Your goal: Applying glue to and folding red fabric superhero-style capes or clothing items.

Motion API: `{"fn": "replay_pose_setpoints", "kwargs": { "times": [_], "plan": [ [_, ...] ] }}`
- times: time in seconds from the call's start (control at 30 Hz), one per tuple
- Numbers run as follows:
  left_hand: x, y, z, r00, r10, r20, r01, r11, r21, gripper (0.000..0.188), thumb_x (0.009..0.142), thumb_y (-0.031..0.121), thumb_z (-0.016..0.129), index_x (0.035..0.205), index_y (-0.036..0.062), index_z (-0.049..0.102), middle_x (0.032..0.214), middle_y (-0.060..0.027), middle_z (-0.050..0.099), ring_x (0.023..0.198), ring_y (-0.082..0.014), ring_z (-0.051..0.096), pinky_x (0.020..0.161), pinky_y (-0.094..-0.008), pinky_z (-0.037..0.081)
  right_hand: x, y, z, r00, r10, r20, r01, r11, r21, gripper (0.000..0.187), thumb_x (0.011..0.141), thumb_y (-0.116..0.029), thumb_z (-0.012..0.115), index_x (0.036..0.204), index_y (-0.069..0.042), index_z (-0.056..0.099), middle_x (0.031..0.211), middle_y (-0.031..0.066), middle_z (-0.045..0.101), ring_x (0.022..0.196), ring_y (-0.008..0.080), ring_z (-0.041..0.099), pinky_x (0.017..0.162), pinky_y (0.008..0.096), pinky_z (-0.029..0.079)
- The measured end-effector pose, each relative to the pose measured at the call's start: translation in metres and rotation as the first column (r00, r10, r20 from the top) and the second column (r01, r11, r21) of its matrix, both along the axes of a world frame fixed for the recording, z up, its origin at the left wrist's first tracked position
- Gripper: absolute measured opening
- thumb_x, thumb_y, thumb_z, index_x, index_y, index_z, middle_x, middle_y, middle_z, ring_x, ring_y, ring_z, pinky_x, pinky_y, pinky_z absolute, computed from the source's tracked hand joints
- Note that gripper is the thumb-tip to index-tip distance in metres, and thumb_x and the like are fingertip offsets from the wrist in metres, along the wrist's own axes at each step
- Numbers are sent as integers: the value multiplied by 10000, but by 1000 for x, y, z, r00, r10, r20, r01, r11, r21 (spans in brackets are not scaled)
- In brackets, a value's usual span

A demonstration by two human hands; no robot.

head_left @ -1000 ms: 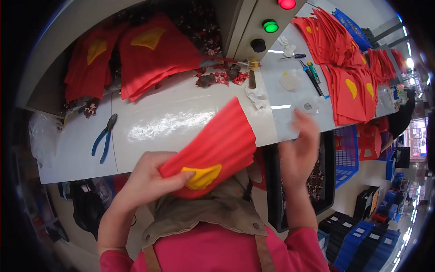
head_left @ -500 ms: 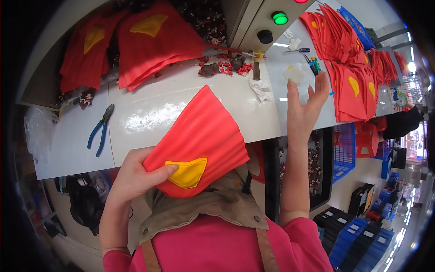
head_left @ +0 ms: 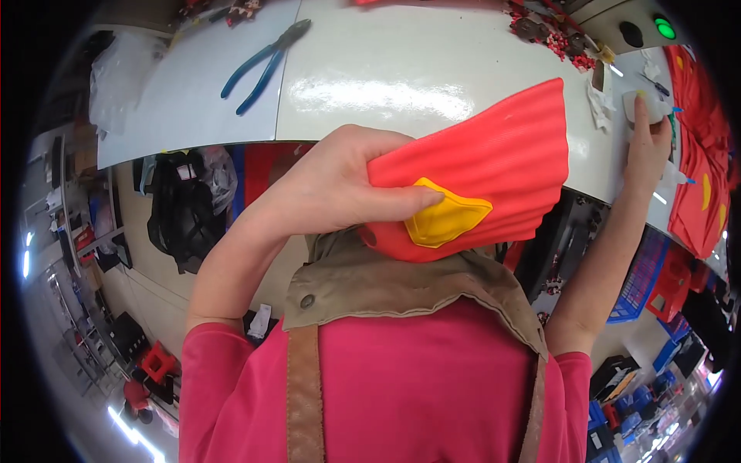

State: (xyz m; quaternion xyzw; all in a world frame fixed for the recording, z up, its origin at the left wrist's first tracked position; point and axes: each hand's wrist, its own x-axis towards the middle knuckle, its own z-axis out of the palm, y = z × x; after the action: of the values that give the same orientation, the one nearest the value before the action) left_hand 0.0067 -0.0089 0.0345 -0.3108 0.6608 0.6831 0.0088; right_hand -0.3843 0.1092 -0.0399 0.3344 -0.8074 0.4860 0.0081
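Note:
My left hand [head_left: 347,177] grips a soft red cape-shaped piece [head_left: 502,154] with wavy folds by its narrow end. The thumb presses on the yellow patch [head_left: 451,216] sewn or moulded onto it. The piece is held in front of my apron, over the table's near edge. At the far right my right hand [head_left: 648,147] is stretched out, its fingers around a small whitish translucent container [head_left: 634,112]. The fingers partly hide that container. Just below this hand lies another translucent object [head_left: 670,179] with a blue tip.
Blue-handled pliers [head_left: 266,65] lie on the white table [head_left: 370,92] at left, near a clear plastic bag [head_left: 120,77]. More red pieces [head_left: 698,185] are piled at right. Small red and dark parts [head_left: 552,42] and crumpled tissue [head_left: 600,106] sit at the back right.
The view has shifted left and down. My right hand has gone from hovering with spread fingers beside the whitish container to closing around it. The left hand keeps its hold on the red piece.

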Motion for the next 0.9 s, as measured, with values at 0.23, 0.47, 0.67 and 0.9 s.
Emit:
{"fn": "replay_pose_setpoints", "kwargs": {
  "times": [0.23, 0.47, 0.67, 0.9],
  "plan": [
    [5, 2, -5, 998, -55, -13, 54, 997, -52, 255, 789, 108, 718, 993, -37, 668, 829, -45, 681, 772, -70, 605, 725, -228, 491, 106, 41, 75, 949, 281, 140, -277, 960, -47, 444, 896, -219, 630, 1221, 46, 484, 1114, 140, 592, 1066, 216, 582, 904, 310, 461],
    [2, 4, -14, 994, -71, -83, 67, 997, -49, 254, 802, 158, 667, 975, -28, 654, 748, -53, 637, 700, -58, 544, 646, -232, 475, 161, 61, 82, 714, 655, 248, -694, 710, 119, 542, 562, -167, 878, 1021, -16, 633, 971, 91, 645, 870, 185, 617, 761, 282, 480],
    [4, 5, -15, 995, -44, -88, 42, 999, -24, 280, 808, 175, 667, 998, -30, 654, 766, -49, 644, 706, -57, 543, 647, -232, 476, 175, 48, 87, 659, 741, 132, -742, 611, 273, 486, 574, -196, 860, 981, -32, 651, 845, 86, 634, 765, 238, 605, 669, 324, 471],
    [5, 3, -16, 995, -68, -70, 68, 998, -1, 308, 810, 197, 671, 1009, -37, 651, 772, -44, 643, 712, -59, 544, 644, -232, 476, 178, 39, 93, 590, 801, 98, -758, 509, 408, 431, 611, -283, 836, 913, -39, 647, 777, 98, 610, 702, 267, 600, 630, 338, 467]
  ]
}}
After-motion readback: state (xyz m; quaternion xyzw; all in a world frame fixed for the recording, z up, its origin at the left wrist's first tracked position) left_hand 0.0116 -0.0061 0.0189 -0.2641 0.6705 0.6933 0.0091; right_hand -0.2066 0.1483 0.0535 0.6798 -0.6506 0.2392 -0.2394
